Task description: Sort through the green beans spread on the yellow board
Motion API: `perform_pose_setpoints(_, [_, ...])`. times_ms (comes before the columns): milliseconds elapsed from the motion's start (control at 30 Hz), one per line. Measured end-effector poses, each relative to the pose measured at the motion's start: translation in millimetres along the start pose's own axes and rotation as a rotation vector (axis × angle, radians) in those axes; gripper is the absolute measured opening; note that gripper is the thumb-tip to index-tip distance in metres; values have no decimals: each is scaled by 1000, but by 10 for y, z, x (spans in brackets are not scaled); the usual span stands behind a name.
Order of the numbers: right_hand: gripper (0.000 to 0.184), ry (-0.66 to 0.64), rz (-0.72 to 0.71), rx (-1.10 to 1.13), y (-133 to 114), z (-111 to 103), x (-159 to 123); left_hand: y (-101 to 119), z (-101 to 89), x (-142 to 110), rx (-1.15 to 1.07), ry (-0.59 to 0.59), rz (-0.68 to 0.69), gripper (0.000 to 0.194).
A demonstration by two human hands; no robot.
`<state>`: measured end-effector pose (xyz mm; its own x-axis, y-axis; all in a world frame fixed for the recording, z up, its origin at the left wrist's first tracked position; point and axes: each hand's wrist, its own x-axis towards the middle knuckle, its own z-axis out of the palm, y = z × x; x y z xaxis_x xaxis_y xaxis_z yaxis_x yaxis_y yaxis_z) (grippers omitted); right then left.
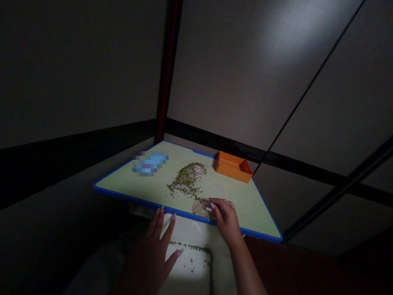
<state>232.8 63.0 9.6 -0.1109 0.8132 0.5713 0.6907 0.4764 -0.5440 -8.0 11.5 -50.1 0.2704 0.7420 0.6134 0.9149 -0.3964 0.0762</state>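
On the pale green tabletop [242, 200] with a blue rim lies a spread pile of small green beans or seeds [187, 178] mixed with whitish grains. Close to the front edge is a round, see-through or printed patch [199, 207], perhaps a shallow dish, with a small whitish clump [209, 209] on it. My right hand [226, 219] reaches over its right side, thumb and forefinger pinched beside the clump; what they hold, if anything, is hidden. My left hand [153, 250] is open, fingers spread, with fingertips at the table's front rim.
An orange open box [233, 167] stands at the back right corner. A blurred blue object [150, 164] lies at the back left. Below the table edge, a white surface [196, 266] carries scattered green bits. Dark walls close in behind and on the left.
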Motion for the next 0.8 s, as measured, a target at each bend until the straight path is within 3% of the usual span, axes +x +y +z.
perform_pose_setpoints(167, [22, 18, 22, 52, -4, -39, -29, 18, -27, -3, -12, -26, -24, 70])
perform_pose_setpoints(533, [30, 190, 254, 160, 138, -29, -82, 47, -139, 28, -61, -98, -56, 68])
perform_pose_setpoints(800, [27, 75, 225, 90, 85, -47, -57, 51, -162, 67, -14, -43, -10, 66])
